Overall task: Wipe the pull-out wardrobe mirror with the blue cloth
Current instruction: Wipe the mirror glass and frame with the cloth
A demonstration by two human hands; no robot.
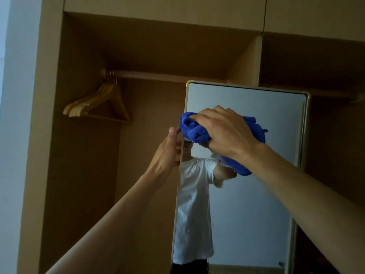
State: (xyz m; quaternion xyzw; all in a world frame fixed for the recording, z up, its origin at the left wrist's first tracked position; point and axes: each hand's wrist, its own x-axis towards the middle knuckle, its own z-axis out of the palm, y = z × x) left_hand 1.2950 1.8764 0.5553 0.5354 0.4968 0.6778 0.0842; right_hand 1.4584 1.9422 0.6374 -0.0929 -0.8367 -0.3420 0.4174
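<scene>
Mirror: tall pull-out mirror (256, 214) standing out from the wardrobe (83, 175), seen at an angle; thin pale metal frame (306, 94) with rounded corners; top edge just under the rail (158, 75) in this view.
Blue cloth: blue cloth (194, 128) bunched into a wad and pressed on the glass in the upper left part of the mirror; left end of the wad reaching the left frame edge; a further fold showing below the right wrist.
Right hand: right hand (223, 131) on top of the cloth, fingers curled over the wad and clamping it to the glass; back of hand toward the camera; forearm entering from lower right.
Left hand: left hand (167, 153) at the mirror's left edge, just below the cloth; fingers straight, pointing up, laid along the frame; fingertips just beside the cloth's left end. Released, grasping nothing visible; any finger wrapped behind the edge not resolvable.
Glass: small specks (199, 151) just below the cloth.
Reflection: reflection (194, 204) of a person in a white T-shirt and dark trousers, raised arm meeting the cloth; pale wall behind.
Wardrobe interior: open compartment; wooden rail across the top; cluster of wooden hangers (102, 101) at the rail's left end, well apart from the mirror.
Above: closed cabinet doors (158, 8).
Left margin: pale wall (11, 115).
Light: dim.
</scene>
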